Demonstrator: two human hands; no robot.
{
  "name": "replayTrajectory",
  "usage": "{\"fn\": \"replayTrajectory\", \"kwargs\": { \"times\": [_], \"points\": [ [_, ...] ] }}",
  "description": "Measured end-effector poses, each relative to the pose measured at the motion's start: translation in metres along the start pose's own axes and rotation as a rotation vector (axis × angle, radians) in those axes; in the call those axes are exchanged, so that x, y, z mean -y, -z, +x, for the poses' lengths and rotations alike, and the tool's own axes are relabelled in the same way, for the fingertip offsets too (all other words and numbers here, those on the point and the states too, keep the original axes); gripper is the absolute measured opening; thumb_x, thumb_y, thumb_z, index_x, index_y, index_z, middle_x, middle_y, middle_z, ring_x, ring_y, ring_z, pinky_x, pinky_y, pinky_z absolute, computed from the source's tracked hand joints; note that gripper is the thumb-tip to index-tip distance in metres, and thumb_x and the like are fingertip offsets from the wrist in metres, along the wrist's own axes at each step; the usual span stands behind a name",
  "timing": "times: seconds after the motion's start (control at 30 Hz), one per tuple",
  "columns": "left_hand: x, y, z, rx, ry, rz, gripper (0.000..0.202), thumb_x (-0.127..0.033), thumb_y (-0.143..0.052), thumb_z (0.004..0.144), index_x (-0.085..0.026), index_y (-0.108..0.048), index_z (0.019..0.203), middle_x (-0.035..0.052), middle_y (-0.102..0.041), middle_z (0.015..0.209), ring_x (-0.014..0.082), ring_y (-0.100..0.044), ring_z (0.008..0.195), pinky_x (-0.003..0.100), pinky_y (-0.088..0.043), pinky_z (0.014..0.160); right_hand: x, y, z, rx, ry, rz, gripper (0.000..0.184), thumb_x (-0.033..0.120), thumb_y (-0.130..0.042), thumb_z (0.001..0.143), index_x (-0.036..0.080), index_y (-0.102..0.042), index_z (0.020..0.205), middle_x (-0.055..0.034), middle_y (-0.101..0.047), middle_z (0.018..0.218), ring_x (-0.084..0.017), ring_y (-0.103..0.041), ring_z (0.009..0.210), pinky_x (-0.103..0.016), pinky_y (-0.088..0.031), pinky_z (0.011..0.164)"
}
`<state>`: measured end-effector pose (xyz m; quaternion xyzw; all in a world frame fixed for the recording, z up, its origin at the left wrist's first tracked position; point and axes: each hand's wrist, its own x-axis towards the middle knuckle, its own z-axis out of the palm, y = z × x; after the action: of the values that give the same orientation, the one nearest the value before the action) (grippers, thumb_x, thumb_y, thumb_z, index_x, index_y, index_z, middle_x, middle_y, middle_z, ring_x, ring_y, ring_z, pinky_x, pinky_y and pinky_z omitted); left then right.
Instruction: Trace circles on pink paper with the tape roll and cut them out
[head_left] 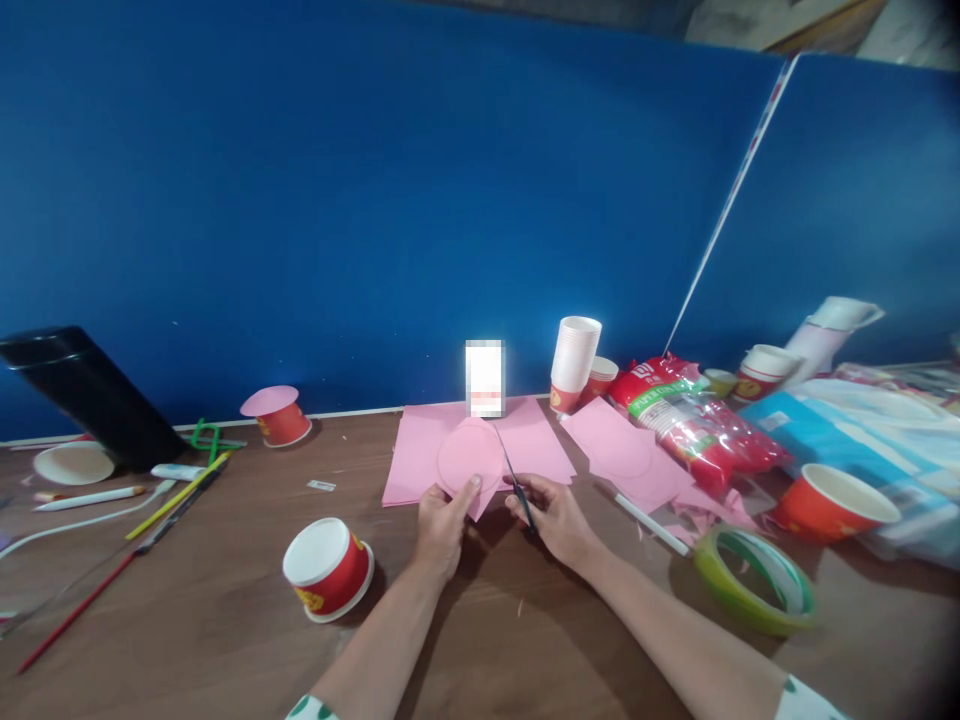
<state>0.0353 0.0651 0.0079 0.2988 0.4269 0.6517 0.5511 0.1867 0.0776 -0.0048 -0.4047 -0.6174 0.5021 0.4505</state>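
Between thumb and fingers, my left hand (444, 522) grips a piece of pink paper (471, 460) with a round outline drawn on it. Scissors (519, 488) with dark handles are in my right hand (553, 518), their blades pointing up and away along the right edge of that piece. Behind both hands lies a stack of pink paper sheets (411, 452). To the left of my left arm, a red and white paper cup (324, 572) stands upside down.
At right lie pink scraps (622, 450), a tape roll (750, 590), a white pen (651, 524), a red plastic bag (690, 420) and stacked paper cups (576, 355). A black bottle (97, 400) and brushes (82, 610) lie left. A blue partition (375, 200) stands behind.
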Motion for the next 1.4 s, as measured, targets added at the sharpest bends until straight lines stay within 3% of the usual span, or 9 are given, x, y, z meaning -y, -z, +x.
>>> {"fn": "replayTrajectory", "kwargs": {
  "times": [0.23, 0.43, 0.73, 0.93, 1.13, 1.27, 1.4],
  "points": [
    [0.0003, 0.0, 0.0003, -0.006, -0.003, 0.0, 0.027, -0.033, -0.078, 0.057, -0.013, -0.066, 0.072, 0.0007, -0.062, 0.05, 0.0141, -0.059, 0.051, 0.025, -0.047, 0.053, -0.001, 0.0, 0.0004, -0.009, 0.011, -0.006, 0.042, 0.038, -0.066, 0.073, 0.013, -0.062, 0.107, 0.0034, -0.049, 0.058, -0.01, -0.043, 0.052, -0.022, -0.035, 0.047],
    [0.0014, 0.0011, 0.0013, 0.041, -0.007, -0.049, 0.034, -0.033, -0.077, 0.059, -0.011, -0.067, 0.083, 0.006, -0.07, 0.072, 0.0154, -0.063, 0.062, 0.025, -0.048, 0.058, -0.0019, -0.0001, 0.0009, -0.01, 0.014, -0.005, 0.043, 0.039, -0.067, 0.072, 0.012, -0.063, 0.106, 0.0038, -0.048, 0.056, -0.009, -0.043, 0.051, -0.022, -0.034, 0.046],
    [0.0005, 0.0007, 0.0002, 0.022, -0.024, -0.02, 0.033, -0.033, -0.076, 0.061, -0.01, -0.067, 0.083, 0.0065, -0.07, 0.068, 0.0171, -0.064, 0.064, 0.027, -0.049, 0.062, 0.0004, 0.0002, 0.0008, -0.008, 0.007, -0.031, 0.042, 0.037, -0.066, 0.073, 0.012, -0.062, 0.106, 0.0035, -0.048, 0.056, -0.01, -0.043, 0.051, -0.022, -0.035, 0.046],
    [0.001, 0.0001, 0.0012, -0.024, 0.002, -0.023, 0.033, -0.033, -0.077, 0.058, -0.012, -0.067, 0.081, 0.0049, -0.07, 0.067, 0.0159, -0.063, 0.058, 0.024, -0.048, 0.054, -0.0001, 0.0003, 0.0011, -0.016, -0.005, -0.035, 0.042, 0.038, -0.068, 0.071, 0.012, -0.063, 0.105, 0.0037, -0.049, 0.056, -0.01, -0.043, 0.05, -0.022, -0.034, 0.046],
    [0.0042, 0.0016, 0.0045, -0.01, -0.039, -0.015, 0.036, -0.033, -0.076, 0.061, -0.01, -0.066, 0.088, 0.0066, -0.07, 0.071, 0.0188, -0.065, 0.071, 0.027, -0.05, 0.064, -0.0001, -0.0001, 0.0007, -0.008, -0.009, -0.009, 0.041, 0.037, -0.067, 0.072, 0.013, -0.062, 0.105, 0.0036, -0.049, 0.057, -0.009, -0.043, 0.051, -0.022, -0.035, 0.046],
    [0.0027, 0.0007, 0.004, -0.073, -0.026, 0.05, 0.033, -0.034, -0.078, 0.057, -0.011, -0.067, 0.078, 0.003, -0.065, 0.054, 0.0192, -0.064, 0.064, 0.025, -0.049, 0.054, -0.0002, -0.0007, 0.0009, -0.006, -0.013, 0.011, 0.044, 0.04, -0.067, 0.071, 0.013, -0.062, 0.105, 0.0039, -0.049, 0.057, -0.009, -0.043, 0.051, -0.022, -0.036, 0.047],
    [0.0032, 0.0009, 0.0037, -0.057, -0.018, 0.054, 0.034, -0.035, -0.078, 0.057, -0.011, -0.067, 0.078, 0.0031, -0.065, 0.055, 0.0162, -0.061, 0.054, 0.024, -0.047, 0.049, -0.0004, -0.0005, 0.0004, -0.002, -0.026, 0.029, 0.045, 0.042, -0.066, 0.072, 0.013, -0.061, 0.106, 0.0029, -0.051, 0.059, -0.01, -0.045, 0.052, -0.024, -0.04, 0.05]
  ]
}}
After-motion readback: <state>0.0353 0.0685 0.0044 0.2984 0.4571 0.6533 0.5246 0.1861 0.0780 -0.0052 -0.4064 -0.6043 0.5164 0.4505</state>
